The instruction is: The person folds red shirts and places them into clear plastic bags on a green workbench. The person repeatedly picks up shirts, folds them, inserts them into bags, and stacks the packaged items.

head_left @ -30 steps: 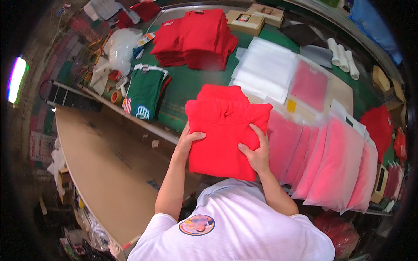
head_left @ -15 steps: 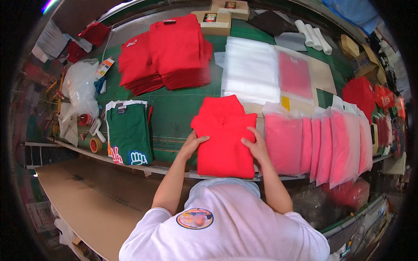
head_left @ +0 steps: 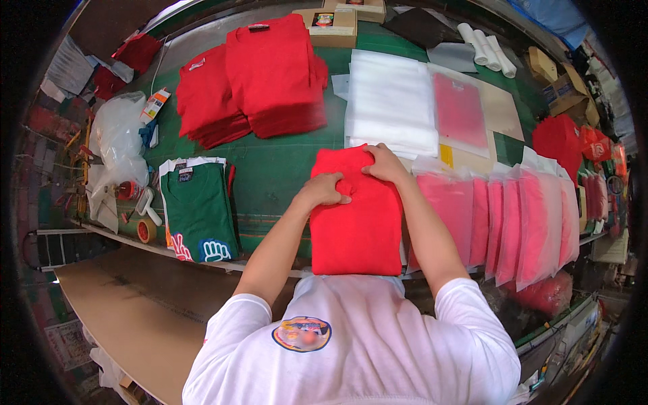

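A red folded shirt lies in a neat rectangle at the table's near edge, directly in front of me. My left hand rests on its upper left part, thumb and index finger spread apart on the cloth. Over the top right corner lies my right hand, its thumb and forefinger also apart; its other fingers are partly hidden. To the left is a green folded shirt with hand prints on it. Clear-bagged red garments stand close on the right.
Tall stacks of red shirts stand at the back left. Behind my right hand lies a pile of white plastic bags, beside a bagged red garment. A tape roll and cardboard boxes sit farther out on the green table.
Both hands have moved from the shirt's sides up and inward onto its upper part. The side flaps that stuck out are now folded in, leaving a narrower rectangle.
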Tool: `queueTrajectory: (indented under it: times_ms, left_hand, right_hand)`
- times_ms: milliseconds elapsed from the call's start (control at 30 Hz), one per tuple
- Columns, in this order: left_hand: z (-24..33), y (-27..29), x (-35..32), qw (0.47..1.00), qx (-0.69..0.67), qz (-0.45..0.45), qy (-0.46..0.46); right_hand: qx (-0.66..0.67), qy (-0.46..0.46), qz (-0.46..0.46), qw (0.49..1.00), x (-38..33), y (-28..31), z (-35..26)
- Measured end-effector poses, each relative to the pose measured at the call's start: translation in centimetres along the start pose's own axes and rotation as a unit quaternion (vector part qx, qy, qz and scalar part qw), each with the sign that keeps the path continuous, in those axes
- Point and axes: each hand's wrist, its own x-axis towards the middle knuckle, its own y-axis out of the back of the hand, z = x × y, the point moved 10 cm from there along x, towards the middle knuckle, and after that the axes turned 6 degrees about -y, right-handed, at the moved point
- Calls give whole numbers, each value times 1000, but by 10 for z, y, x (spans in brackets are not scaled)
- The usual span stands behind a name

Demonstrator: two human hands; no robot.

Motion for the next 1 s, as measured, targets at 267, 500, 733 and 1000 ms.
queueTrajectory:
  times_ms: [267, 500, 733, 1000]
  left_hand:
    - [-22, -6, -15, 984, -170, -35, -46]
    - [-3, -20, 27, 988, -25, -143, 54]
    - [25, -27, 27, 980, -128, -140, -67]
    - [51, -19, -35, 976, 34, 23, -212]
  right_hand:
    - [205, -32, -197, 958, 33, -28, 26]
    - [282, -16, -268, 921, 38, -28, 19]
    - [151, 57, -227, 960, 45, -16, -11]
    - [82, 242, -209, 944, -2, -12, -44]
